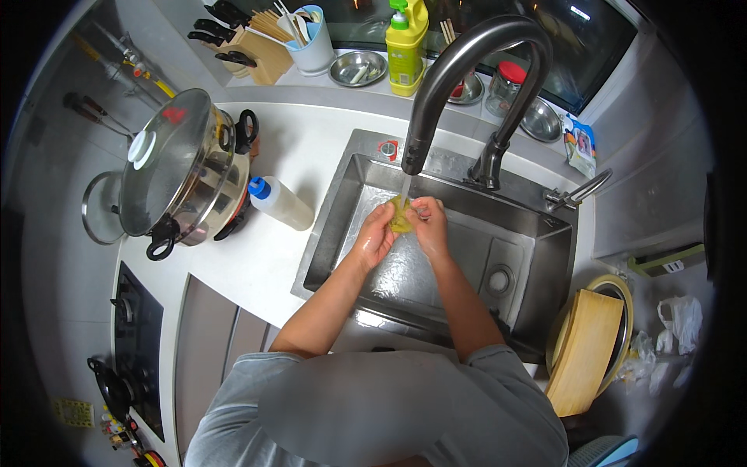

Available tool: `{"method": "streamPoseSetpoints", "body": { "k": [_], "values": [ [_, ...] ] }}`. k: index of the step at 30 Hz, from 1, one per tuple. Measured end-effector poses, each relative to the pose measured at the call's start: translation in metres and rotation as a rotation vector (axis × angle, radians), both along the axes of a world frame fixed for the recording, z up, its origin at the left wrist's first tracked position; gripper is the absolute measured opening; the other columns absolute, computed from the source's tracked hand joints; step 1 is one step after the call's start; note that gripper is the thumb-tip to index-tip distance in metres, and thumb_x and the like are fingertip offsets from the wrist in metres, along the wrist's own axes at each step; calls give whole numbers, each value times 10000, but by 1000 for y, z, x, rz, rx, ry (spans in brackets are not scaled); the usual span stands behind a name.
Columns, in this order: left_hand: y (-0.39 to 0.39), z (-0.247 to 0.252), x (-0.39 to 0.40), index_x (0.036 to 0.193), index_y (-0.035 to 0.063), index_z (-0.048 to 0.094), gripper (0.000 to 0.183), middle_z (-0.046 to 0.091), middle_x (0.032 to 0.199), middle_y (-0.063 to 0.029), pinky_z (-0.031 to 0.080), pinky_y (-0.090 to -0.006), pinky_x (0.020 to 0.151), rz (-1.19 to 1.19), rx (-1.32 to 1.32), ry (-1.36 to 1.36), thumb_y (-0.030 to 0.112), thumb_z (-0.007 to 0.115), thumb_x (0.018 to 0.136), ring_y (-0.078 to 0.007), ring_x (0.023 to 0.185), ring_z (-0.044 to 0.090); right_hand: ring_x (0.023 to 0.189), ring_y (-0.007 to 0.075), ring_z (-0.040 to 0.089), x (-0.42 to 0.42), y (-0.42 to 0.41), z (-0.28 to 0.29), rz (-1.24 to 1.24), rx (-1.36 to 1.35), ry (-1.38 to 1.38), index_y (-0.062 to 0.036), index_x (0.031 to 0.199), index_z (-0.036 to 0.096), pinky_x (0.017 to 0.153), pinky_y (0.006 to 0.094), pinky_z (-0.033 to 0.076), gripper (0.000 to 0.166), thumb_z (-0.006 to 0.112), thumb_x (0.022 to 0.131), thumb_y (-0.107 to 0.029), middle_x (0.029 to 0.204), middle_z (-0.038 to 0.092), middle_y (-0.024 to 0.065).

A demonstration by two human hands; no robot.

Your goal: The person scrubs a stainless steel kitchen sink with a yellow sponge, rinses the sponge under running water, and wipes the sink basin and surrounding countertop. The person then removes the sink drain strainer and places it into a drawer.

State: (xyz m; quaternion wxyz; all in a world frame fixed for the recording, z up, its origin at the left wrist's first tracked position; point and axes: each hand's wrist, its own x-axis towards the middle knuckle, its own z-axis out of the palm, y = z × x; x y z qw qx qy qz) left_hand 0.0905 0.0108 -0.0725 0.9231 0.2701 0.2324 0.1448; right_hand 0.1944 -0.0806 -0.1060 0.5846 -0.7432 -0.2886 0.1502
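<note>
Water runs from the dark metal gooseneck faucet (pixel 413 157) onto a yellow-green item (pixel 400 216), perhaps a sponge or cloth; its exact kind cannot be told. Both hands hold it over the stainless steel sink (pixel 327 233). My left hand (pixel 378 234) grips its left side, thumb on top. On its right side are the fingers of my right hand (pixel 429 225), bent and wet. Below the hands lies the wet sink floor, with a round drain (pixel 499 280) to the right.
A squeeze bottle with a blue cap (pixel 286 204) stands left of the sink, beside a large lidded steamer pot (pixel 187 175). Along the sill are a knife block (pixel 257 52), a yellow-green pump bottle (pixel 405 52) and metal bowls (pixel 358 69). A wooden board (pixel 586 350) leans at the right.
</note>
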Motion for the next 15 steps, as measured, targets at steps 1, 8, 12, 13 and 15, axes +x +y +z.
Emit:
{"method": "streamPoseSetpoints", "body": {
  "k": [1, 8, 12, 13, 15],
  "values": [
    [-2, -1, 0, 1205, 14, 490, 313, 572, 1169, -107, 490, -296, 899, 13, 72, 31, 197, 523, 953, -184, 1037, 588, 903, 100, 559, -1, 1, -2, 0, 61, 98, -10, 1009, 583, 749, 266, 458, 153, 604, 876, -85, 1023, 608, 48],
    [-4, -8, 4, 1100, 32, 520, 222, 600, 1005, -35, 469, -269, 801, 29, 315, 138, 206, 511, 963, -115, 872, 576, 928, 131, 573, -9, 5, 3, 268, 314, 808, -28, 1153, 565, 815, 270, 452, 303, 495, 966, -257, 1045, 604, 34],
    [2, -19, 10, 1066, 47, 537, 254, 582, 936, -10, 440, -270, 781, 207, 497, 302, 276, 465, 983, -106, 823, 544, 928, 130, 582, -14, 20, 10, 175, 444, 951, -36, 1142, 573, 818, 276, 456, 270, 492, 956, -214, 1033, 609, 36],
    [3, -22, 12, 1056, 49, 540, 264, 577, 917, -5, 437, -274, 779, 292, 489, 344, 289, 455, 986, -107, 813, 538, 927, 133, 584, -15, 22, 16, 207, 452, 968, -37, 1144, 573, 819, 279, 458, 263, 494, 951, -198, 1028, 609, 38],
    [6, -28, 18, 1052, 35, 534, 295, 559, 929, -26, 436, -280, 785, 424, 486, 459, 306, 433, 989, -121, 828, 530, 912, 139, 590, -18, 30, 21, 210, 474, 989, -39, 1136, 573, 814, 286, 464, 247, 493, 943, -172, 1018, 610, 44]
  ]
}}
